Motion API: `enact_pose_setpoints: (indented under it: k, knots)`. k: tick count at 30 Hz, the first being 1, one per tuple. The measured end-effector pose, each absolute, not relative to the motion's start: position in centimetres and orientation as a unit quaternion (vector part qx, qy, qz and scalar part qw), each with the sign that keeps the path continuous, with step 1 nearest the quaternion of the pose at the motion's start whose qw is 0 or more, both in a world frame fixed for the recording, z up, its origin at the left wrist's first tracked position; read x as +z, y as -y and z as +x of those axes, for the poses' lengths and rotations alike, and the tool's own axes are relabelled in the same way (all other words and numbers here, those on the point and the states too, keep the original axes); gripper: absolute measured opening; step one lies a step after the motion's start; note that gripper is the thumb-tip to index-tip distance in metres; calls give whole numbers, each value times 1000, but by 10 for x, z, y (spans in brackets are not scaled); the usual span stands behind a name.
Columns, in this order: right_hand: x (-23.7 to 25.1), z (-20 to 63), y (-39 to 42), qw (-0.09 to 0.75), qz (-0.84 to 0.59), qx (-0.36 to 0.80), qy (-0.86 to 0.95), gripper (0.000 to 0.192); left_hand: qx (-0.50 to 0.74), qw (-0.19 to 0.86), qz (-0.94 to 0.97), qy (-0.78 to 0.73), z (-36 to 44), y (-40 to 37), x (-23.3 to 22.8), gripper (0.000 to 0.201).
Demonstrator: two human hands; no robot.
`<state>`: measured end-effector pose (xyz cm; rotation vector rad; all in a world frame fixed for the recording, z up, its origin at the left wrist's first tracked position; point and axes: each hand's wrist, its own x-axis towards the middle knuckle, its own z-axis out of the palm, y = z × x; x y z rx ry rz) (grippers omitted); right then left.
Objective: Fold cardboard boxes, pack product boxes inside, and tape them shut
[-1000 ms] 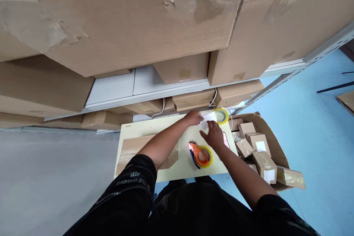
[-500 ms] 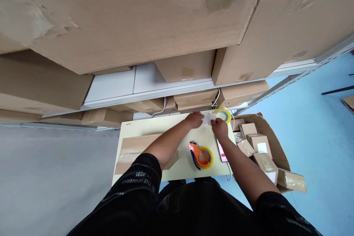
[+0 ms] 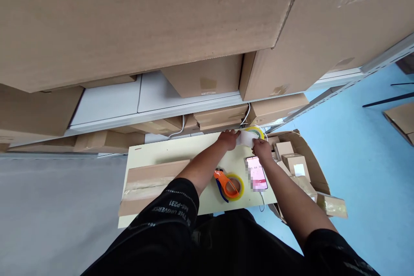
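A pale yellow tabletop stands against grey metal shelving loaded with big brown cartons, over a floor that is grey on the left and light blue on the right. On the tabletop lie a flattened cardboard piece striped with clear tape at the left, an orange tape dispenser with a yellow-rimmed roll near the front edge, and just right of it a phone with a lit pink screen and a white cable running off the edge. An open carton on the floor at the right holds small taped boxes. At the far right corner of the tabletop both hands meet on a white paper slip: the left hand pinches its left end with curled fingers, and the right hand grips its right end, fingers closed on the edge. The slip is stretched between them just above the surface, directly in front of a yellow tape roll lying flat at the corner.
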<state>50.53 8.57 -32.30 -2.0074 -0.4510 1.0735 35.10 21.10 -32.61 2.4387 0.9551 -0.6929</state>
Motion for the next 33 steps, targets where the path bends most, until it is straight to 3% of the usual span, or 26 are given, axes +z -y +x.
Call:
enact_pose_setpoints:
  k: [6, 9, 14, 18, 22, 24, 27, 30, 33]
  knots:
    - [-307, 499, -52, 456, -772, 437, 73, 29, -268, 243, 858, -365, 357, -211, -320, 97]
    - [-288, 498, -18, 464, -774, 410, 130, 37, -245, 291, 837, -395, 357, -209, -316, 94]
    - [-239, 494, 19, 410, -800, 192, 394, 42, -196, 348, 808, -434, 357, -200, -295, 91]
    - [-197, 476, 7, 396, -704, -17, 590, 21, -116, 426, 781, -441, 340, -191, -253, 54]
    - [-167, 442, -19, 391, -557, -99, 726, 9, 55, 650, 638, -409, 291, -171, -197, 69]
    - [-158, 420, -24, 379, -497, -104, 773, 13, 177, 740, 509, -403, 259, -157, -171, 68]
    - [-148, 384, -15, 364, -443, -79, 815, 16, 315, 724, 433, -436, 210, -134, -141, 54]
    - [-137, 347, 2, 401, -447, 29, 799, 28, 358, 675, 459, -454, 160, -114, -120, 49]
    - [-119, 308, 4, 493, -550, 185, 648, 43, 355, 656, 504, -435, 110, -96, -103, 49]
